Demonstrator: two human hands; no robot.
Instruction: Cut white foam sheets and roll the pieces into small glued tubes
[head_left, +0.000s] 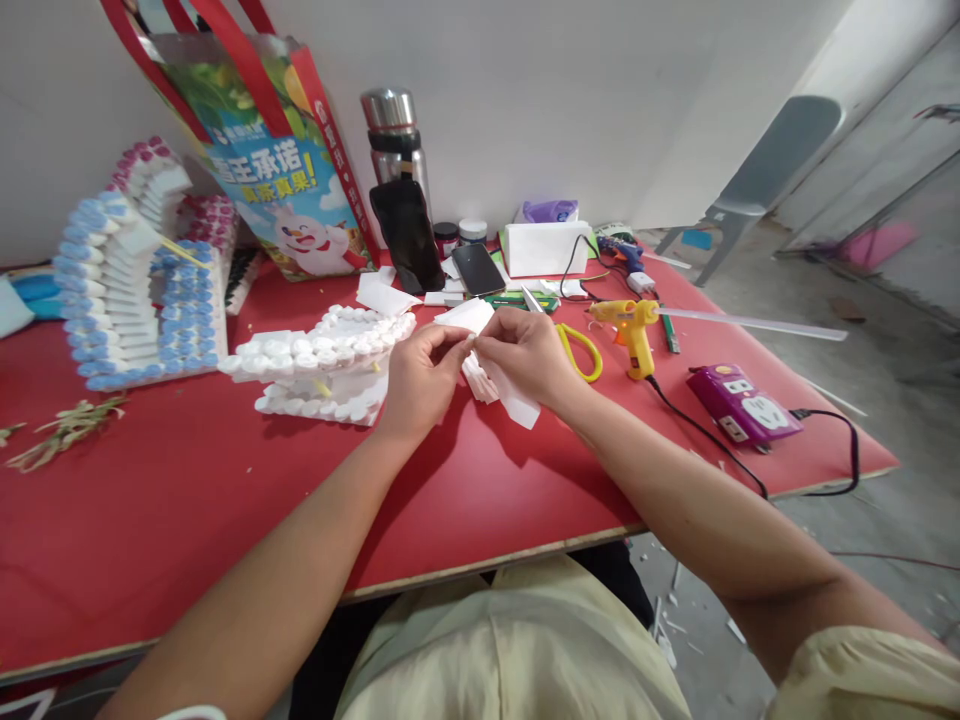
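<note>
Both my hands meet over the middle of the red table (187, 500). My left hand (420, 375) is closed, pinching the top of a folded white paper piece (495, 385). My right hand (529, 350) is closed too, gripping the same paper from the right, with paper strips hanging below its fingers. Just left of my left hand lies a white craft piece (322, 365) made of rows of rolled paper.
A blue-and-white rolled-paper model (135, 300) stands at the left. Yellow scissors (581, 350), a yellow glue gun (634, 330) and a purple power strip (742, 405) lie to the right. A printed bag (277, 170), a steel flask (394, 140), a phone (478, 268) and a white box (544, 247) line the back wall.
</note>
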